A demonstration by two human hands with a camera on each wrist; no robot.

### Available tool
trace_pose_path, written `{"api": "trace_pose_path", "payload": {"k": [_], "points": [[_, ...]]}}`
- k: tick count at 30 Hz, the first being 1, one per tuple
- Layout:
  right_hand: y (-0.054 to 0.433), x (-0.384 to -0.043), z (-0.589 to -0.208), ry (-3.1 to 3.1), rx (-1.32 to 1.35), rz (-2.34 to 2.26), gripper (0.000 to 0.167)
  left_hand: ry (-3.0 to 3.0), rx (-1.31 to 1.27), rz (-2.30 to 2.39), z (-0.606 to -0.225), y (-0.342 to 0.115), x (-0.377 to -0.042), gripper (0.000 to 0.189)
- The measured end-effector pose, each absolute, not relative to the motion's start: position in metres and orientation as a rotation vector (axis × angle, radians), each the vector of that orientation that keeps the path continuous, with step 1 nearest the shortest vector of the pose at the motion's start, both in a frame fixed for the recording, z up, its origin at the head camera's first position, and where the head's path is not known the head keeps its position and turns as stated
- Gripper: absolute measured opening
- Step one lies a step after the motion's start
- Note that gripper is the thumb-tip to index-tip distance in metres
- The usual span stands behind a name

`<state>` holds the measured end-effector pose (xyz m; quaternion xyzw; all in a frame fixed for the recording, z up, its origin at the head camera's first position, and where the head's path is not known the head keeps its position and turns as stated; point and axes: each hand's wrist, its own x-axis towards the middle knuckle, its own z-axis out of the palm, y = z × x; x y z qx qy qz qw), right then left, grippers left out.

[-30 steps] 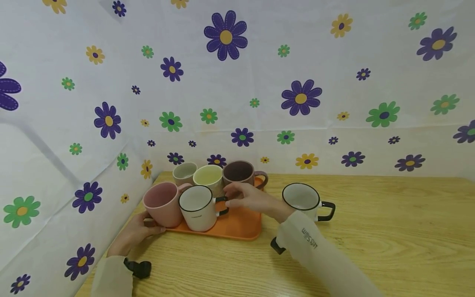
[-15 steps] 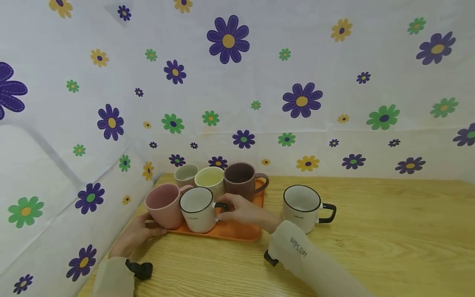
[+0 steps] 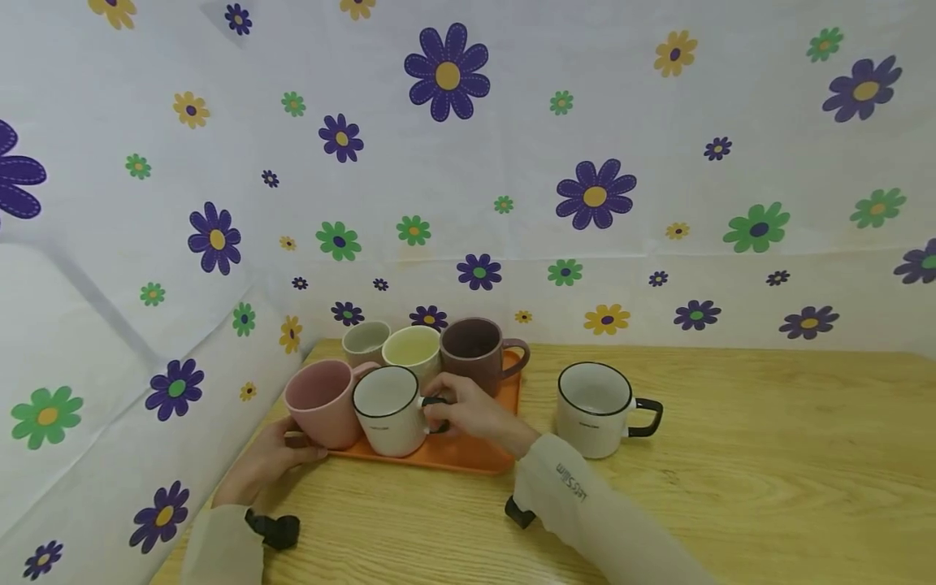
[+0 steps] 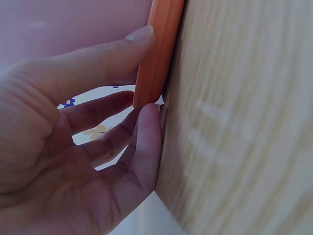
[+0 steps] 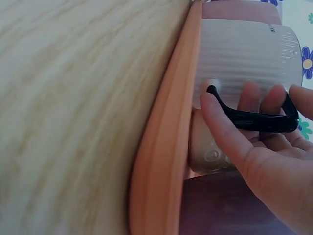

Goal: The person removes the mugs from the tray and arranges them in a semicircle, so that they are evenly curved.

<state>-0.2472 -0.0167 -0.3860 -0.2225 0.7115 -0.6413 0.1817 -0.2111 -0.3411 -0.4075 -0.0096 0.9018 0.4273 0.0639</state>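
Observation:
A white mug with a black rim and black handle stands at the front of the orange tray. My right hand grips its handle, fingers curled behind it and thumb along the near side. Left of this mug sits a pink mug. My left hand holds the tray's front left corner, thumb against the orange rim and fingertips at its lower edge. Behind stand a greyish cup, a pale yellow cup and a dark brown mug.
A second white mug with a black handle stands on the wooden table, right of the tray and beyond my right forearm. A flower-printed sheet rises behind and to the left of the table.
My right hand has come lower and closer onto the white mug's handle, its forearm swinging left and uncovering the second white mug. The left hand stays at the tray corner.

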Motion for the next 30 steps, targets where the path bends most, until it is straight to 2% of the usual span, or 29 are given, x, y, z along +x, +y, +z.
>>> {"api": "trace_pose_path", "payload": {"k": [15, 30], "points": [[-0.024, -0.246, -0.390, 2.054, -0.591, -1.902, 0.013, 2.728, -0.063, 1.252, -0.409, -0.345, -0.213, 0.072], [-0.011, -0.241, -0.372, 2.164, -0.643, -1.810, 0.008, 2.732, -0.022, 1.271, -0.411, -0.344, -0.213, 0.067]]}}
